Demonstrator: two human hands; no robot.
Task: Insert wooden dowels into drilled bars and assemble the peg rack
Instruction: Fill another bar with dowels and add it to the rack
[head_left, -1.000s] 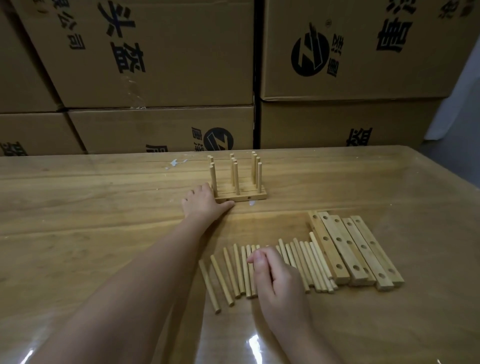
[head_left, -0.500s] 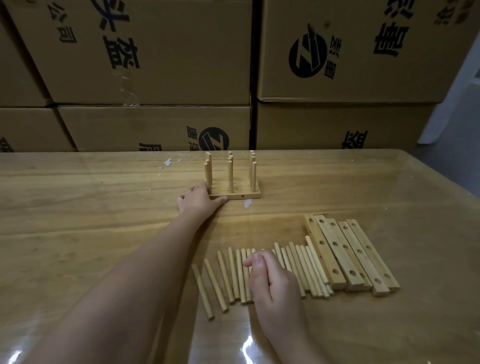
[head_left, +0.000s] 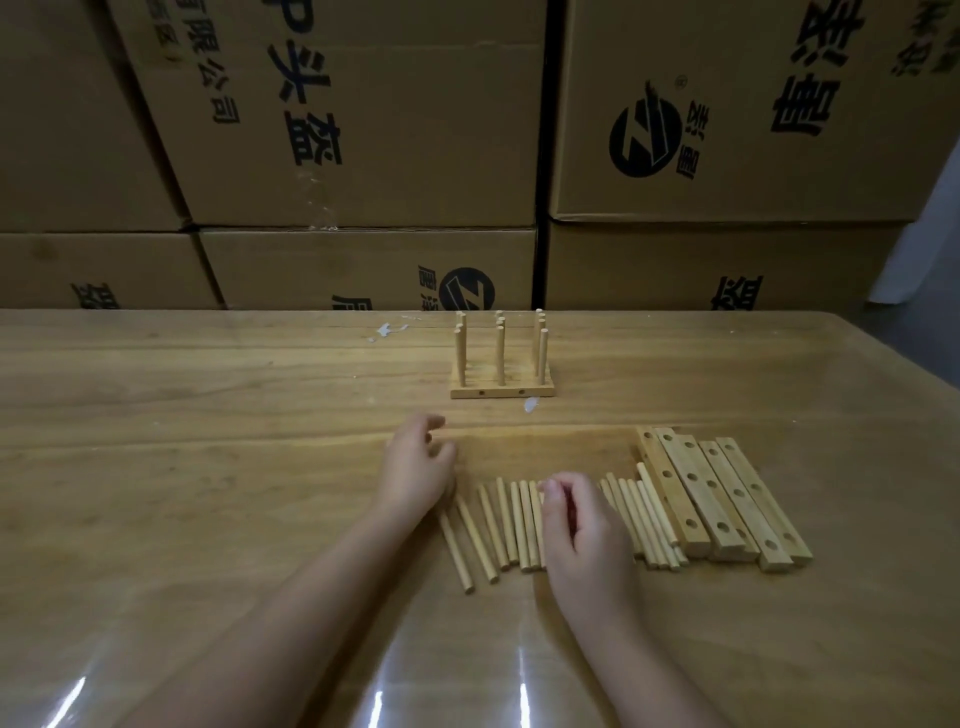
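Observation:
A finished peg rack (head_left: 501, 382) with upright dowels stands at the far middle of the table, touched by neither hand. A row of several loose dowels (head_left: 506, 530) lies in front of me. To their right lie several drilled bars (head_left: 722, 493) side by side. My left hand (head_left: 415, 462) hovers just left of the dowel row, fingers loosely curled and holding nothing. My right hand (head_left: 576, 525) rests over the middle of the dowel row with fingers curled down onto the dowels; whether it grips one is hidden.
The wooden table (head_left: 208, 441) has a glossy clear cover. Stacked cardboard boxes (head_left: 363, 130) form a wall right behind the far edge. Small white scraps (head_left: 387, 330) lie near the rack.
My left hand has let go of the peg rack and drawn back toward me, to the left end of the dowel row. My right hand stays on the dowels.

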